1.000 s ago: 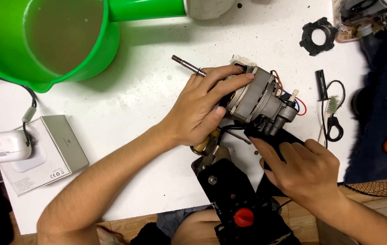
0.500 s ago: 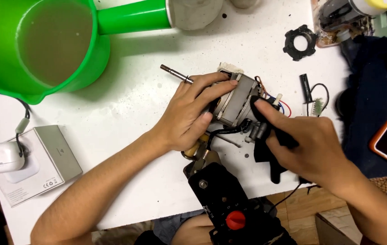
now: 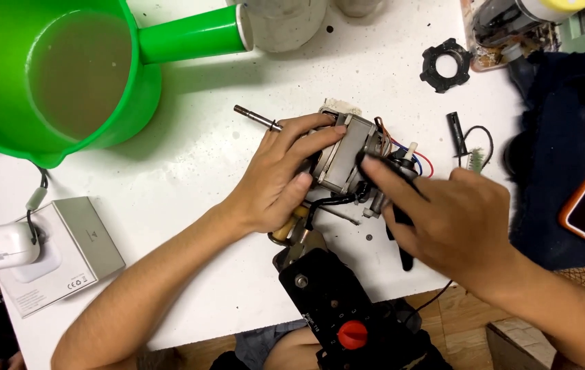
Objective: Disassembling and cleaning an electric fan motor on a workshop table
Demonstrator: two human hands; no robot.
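Green plastic jug [image 3: 4,116] holds murky water; left hand [image 3: 275,175] fingers wrap metal motor [image 3: 344,161]; right hand [image 3: 453,219] fingertips press its wired end.

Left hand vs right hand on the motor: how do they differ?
The left hand wraps the motor body by the shaft; the right hand reaches its wired end with extended fingers. Left lies flat, right is raised. Both are bare and touch the motor.

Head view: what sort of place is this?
Likely a home repair bench: a small electric motor held by both hands on a white table, a loose black plastic ring, and a green jug.
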